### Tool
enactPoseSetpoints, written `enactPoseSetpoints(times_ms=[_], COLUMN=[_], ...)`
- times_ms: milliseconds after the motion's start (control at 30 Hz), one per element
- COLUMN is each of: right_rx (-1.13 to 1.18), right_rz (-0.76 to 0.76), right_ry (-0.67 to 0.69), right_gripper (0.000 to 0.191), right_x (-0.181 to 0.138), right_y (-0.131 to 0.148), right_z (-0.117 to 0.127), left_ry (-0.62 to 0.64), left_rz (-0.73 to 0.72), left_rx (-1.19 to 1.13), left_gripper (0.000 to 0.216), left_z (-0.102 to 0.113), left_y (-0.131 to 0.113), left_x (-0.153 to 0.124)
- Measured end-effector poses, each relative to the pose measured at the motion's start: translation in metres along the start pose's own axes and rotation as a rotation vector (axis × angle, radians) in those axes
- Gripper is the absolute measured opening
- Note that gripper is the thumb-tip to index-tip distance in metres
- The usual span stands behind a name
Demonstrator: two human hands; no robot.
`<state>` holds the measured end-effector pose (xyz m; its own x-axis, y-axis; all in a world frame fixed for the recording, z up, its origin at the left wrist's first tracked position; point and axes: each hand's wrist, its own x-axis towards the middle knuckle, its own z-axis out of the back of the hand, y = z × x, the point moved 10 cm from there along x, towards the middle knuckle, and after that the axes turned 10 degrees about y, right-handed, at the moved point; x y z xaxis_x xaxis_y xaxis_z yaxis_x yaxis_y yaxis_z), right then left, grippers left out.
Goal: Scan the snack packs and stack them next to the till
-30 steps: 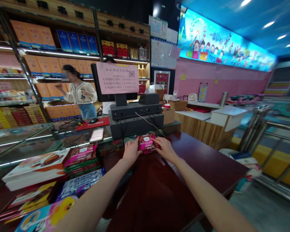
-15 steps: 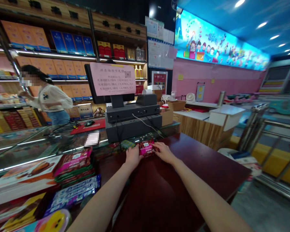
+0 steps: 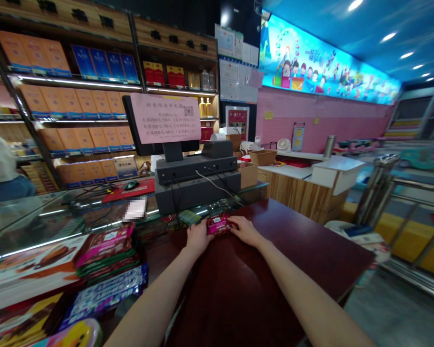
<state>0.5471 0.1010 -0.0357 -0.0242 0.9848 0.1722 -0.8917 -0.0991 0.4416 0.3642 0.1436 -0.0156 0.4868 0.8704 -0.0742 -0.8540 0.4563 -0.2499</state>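
Observation:
A small red and pink snack packet (image 3: pixel 218 225) rests low on the dark red counter (image 3: pixel 292 260), just in front of the black cash register (image 3: pixel 197 185). My left hand (image 3: pixel 198 237) grips its left end with curled fingers. My right hand (image 3: pixel 244 230) holds its right end, fingers closed on the wrapper. Both forearms stretch out over the counter towards the register.
Stacks of snack packets and boxes (image 3: pixel 104 250) lie on the counter at the left, beside a glass display case (image 3: pixel 39 221). A monitor with a pink notice (image 3: pixel 164 119) stands on the register. A person (image 3: pixel 0 168) is at the far left by the shelves.
The packet has come down from a raised tilt to lie low on the counter between my hands. The person behind the counter has walked left, nearly out of view.

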Motion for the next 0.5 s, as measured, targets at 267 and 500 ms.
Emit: enactPoseSetpoints(times_ms=[267, 500], right_rx=[0.028, 0.016], right_rz=[-0.023, -0.022], right_ry=[0.015, 0.013], right_gripper=[0.046, 0.056], right_x=[-0.0040, -0.0037], right_y=[-0.0048, -0.0099], right_z=[-0.0044, -0.0082], left_ry=[-0.011, -0.015], left_rz=[0.018, 0.012], left_rx=[0.015, 0.015], left_gripper=[0.066, 0.059], left_z=[0.0042, 0.0016], left_y=[-0.0022, -0.0047], left_x=[-0.0060, -0.0064])
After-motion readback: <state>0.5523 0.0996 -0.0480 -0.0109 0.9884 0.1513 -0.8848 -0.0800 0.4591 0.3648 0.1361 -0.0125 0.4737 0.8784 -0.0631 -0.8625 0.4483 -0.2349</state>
